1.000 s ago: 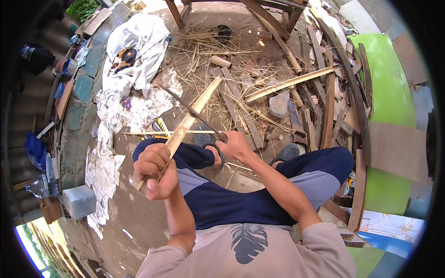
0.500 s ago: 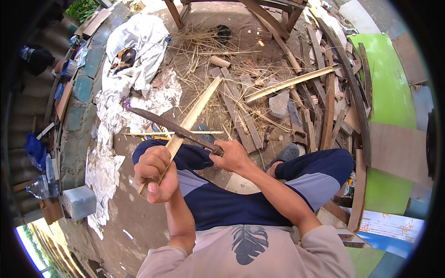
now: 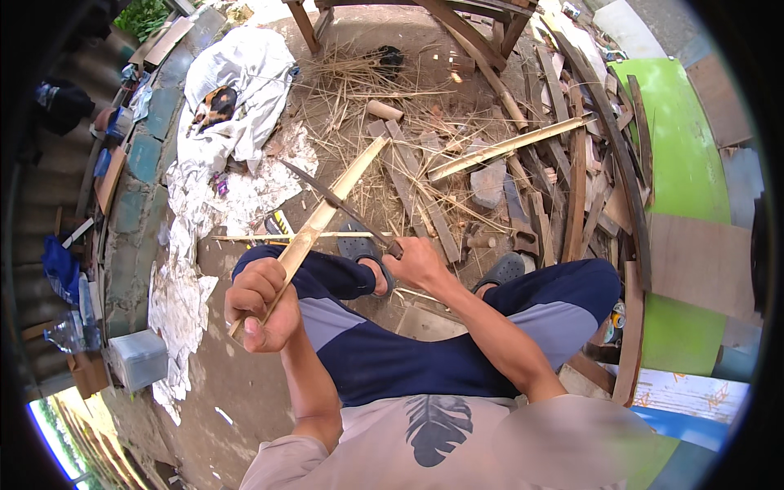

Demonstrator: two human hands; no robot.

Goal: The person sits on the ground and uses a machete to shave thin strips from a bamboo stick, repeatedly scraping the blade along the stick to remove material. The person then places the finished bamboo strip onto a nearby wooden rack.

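Note:
A split bamboo strip [image 3: 356, 173], pale on its inner face, slants away from my left hand [image 3: 265, 305], whose fingers are wrapped round its near end. My right hand [image 3: 416, 263] grips the handle of a long dark machete [image 3: 307, 178]. The blade crosses the strip around its middle, pointing to the far left. I cannot tell whether the cutting edge bites into the bamboo. Below the blade, a thin bamboo sliver [image 3: 343, 234] lies crosswise near my foot.
Another split bamboo piece [image 3: 510, 149] rests on scrap boards to the right. A handsaw [image 3: 521, 222] lies near a stone block [image 3: 488, 184]. Shavings [image 3: 351, 77] litter the ground before a wooden bench [image 3: 392, 11]. A calico cat [image 3: 216, 108] lies on white cloth [image 3: 260, 69].
My right hand has moved slightly right and nearer the far side. The machete has slid farther up the bamboo strip, its tip shifting right and away. My left hand has shifted slightly left.

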